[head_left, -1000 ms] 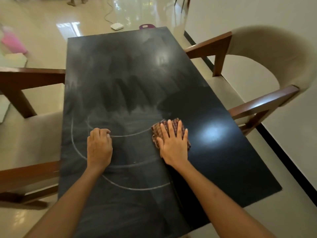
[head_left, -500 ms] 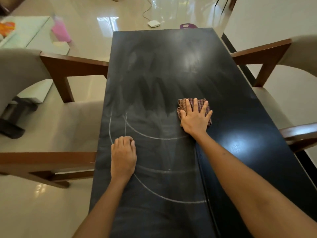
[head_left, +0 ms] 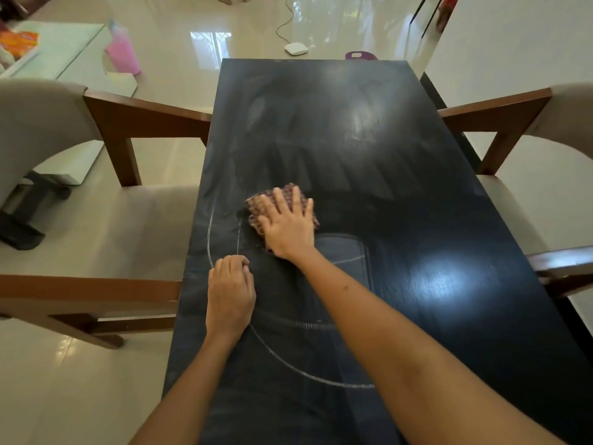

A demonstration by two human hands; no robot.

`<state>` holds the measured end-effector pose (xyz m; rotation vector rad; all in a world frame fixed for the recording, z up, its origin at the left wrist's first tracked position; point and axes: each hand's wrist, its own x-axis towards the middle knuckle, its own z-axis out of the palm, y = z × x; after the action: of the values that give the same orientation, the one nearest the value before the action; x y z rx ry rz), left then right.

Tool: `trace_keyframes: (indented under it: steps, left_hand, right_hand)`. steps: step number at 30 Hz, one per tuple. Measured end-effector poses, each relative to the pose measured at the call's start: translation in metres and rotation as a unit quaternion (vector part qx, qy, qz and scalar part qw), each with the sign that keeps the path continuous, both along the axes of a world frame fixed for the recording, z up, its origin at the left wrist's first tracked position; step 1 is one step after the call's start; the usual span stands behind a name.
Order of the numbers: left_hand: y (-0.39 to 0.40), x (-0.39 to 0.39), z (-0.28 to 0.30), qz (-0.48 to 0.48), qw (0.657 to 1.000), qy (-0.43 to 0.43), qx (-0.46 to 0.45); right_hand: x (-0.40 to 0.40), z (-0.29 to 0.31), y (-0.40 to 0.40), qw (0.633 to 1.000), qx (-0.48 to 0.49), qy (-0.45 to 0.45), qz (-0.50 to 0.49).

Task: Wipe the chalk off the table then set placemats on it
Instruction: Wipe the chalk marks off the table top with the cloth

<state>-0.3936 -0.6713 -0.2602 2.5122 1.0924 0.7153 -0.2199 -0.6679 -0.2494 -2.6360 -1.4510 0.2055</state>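
Her right hand (head_left: pixel 287 224) presses flat, fingers spread, on the checked cloth (head_left: pixel 290 195) mid-table (head_left: pixel 449 220), while the remaining chalk arcs (head_left: pixel 210 239) lie just left and nearer her, beside the left hand (head_left: pixel 230 292) resting curled and empty.

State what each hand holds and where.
Right hand presses flat on top of the checked cloth; no grip. Left hand rests curled on the table, holding nothing.

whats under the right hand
A checkered cloth, pressed flat on the black table by the right hand. Its edges show past the fingers; any chalk beneath is hidden.
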Motion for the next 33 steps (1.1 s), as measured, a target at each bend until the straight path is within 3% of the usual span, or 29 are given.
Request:
trace_keyframes:
  steps: [7,11,14,16,21,25,28,33]
  left_hand:
    - [-0.001,-0.003,0.003,-0.019,0.999,-0.025,-0.023]
    - [0.0,-0.009,0.005,-0.011,0.992,-0.078,-0.101]
    - [-0.001,-0.017,0.009,0.01,0.972,-0.149,-0.182]
    - [-0.005,-0.028,0.011,0.005,0.969,-0.162,-0.187]
    - [-0.015,-0.054,0.009,0.015,0.989,-0.101,-0.109]
    - [-0.018,-0.061,0.004,0.021,0.992,-0.06,-0.107]
    - [-0.02,-0.062,0.004,0.003,0.995,-0.046,-0.084]
    - [-0.022,-0.063,0.008,0.006,0.992,-0.066,-0.107]
  right_hand:
    - [0.047,0.0,-0.108,0.964,0.015,-0.008,-0.267]
    - [0.026,-0.002,-0.149,0.937,-0.001,-0.009,-0.35]
    - [0.012,0.001,-0.129,0.947,0.003,0.001,-0.32]
    - [-0.004,0.002,-0.103,0.966,0.003,-0.012,-0.258]
    - [-0.074,0.003,-0.04,0.997,-0.003,0.001,-0.076]
    - [-0.119,-0.002,-0.036,0.999,-0.018,-0.015,0.035]
    - [-0.105,-0.001,-0.052,1.0,-0.008,-0.007,0.006]
    - [-0.047,-0.001,-0.116,0.983,-0.001,-0.006,-0.181]
